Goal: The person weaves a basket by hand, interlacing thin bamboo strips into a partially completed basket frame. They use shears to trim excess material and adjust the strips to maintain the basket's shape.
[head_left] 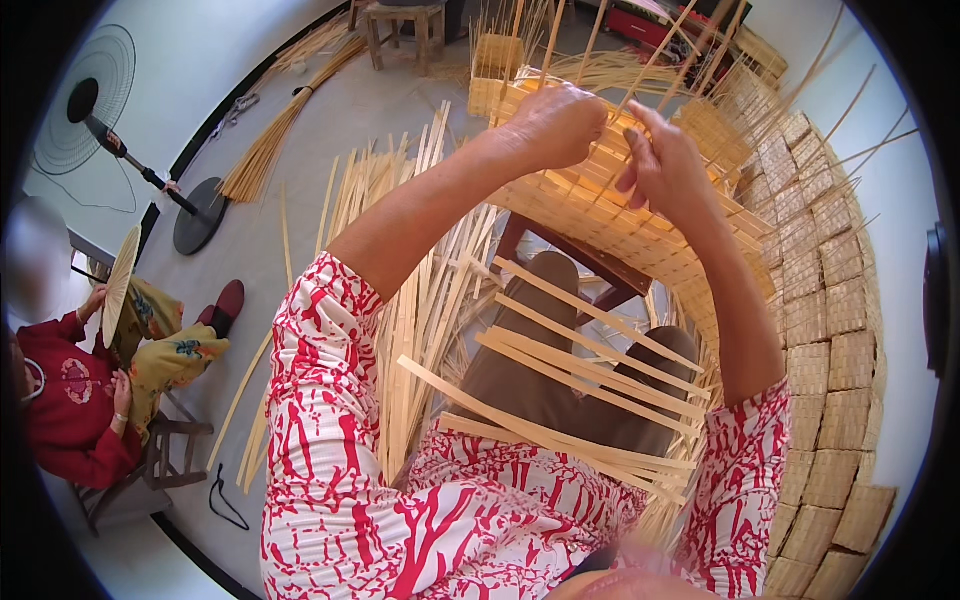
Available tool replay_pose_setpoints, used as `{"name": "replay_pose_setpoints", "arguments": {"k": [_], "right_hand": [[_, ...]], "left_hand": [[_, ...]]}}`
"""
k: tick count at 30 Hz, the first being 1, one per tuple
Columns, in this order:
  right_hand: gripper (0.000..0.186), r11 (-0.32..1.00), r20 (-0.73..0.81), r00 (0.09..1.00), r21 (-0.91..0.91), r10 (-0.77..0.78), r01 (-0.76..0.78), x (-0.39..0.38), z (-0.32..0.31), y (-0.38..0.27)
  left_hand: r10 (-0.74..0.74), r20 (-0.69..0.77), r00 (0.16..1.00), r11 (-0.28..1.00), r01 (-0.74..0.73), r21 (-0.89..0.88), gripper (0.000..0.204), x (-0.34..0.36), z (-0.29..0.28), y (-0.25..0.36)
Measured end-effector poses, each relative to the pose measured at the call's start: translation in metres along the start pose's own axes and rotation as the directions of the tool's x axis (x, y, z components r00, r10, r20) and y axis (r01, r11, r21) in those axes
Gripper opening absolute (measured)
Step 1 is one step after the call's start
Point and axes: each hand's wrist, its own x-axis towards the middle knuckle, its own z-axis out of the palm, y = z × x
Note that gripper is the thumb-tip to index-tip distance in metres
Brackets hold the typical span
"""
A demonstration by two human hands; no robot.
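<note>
A long woven bamboo basket (585,205) in progress stands before me, with thin upright strips rising from its far side. At its upper edge my left hand (562,125) is closed, fingers curled round a bamboo strip (655,58); the gripped part is hidden. Just to its right, my right hand (668,165) is over the basket, index finger stretched out and thumb apart from it, the lower fingers half bent. No held thing shows in it. Several loose flat bamboo strips (590,365) lie across my lap.
A dark wooden stand (600,275) is under the basket. Bamboo strips (410,240) cover the floor to the left, near a standing fan (195,215) and a seated person (80,390) holding a hand fan (122,285). Stacked woven pieces (830,310) line the right wall.
</note>
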Motion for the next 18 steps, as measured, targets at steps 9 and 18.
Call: {"name": "replay_pose_setpoints", "arguments": {"k": [9, 18], "right_hand": [[0.017, 0.970, -0.173, 0.958, 0.038, -0.229, 0.239, 0.030, 0.006, 0.025], [0.016, 0.923, -0.320, 0.866, -0.147, -0.384, 0.355, 0.049, 0.008, 0.039]], "left_hand": [[-0.020, 0.063, 0.998, 0.999, 0.018, 0.027, 0.015, 0.001, -0.004, 0.006], [-0.092, 0.054, 0.994, 0.991, 0.086, 0.101, 0.014, 0.006, -0.003, 0.019]]}}
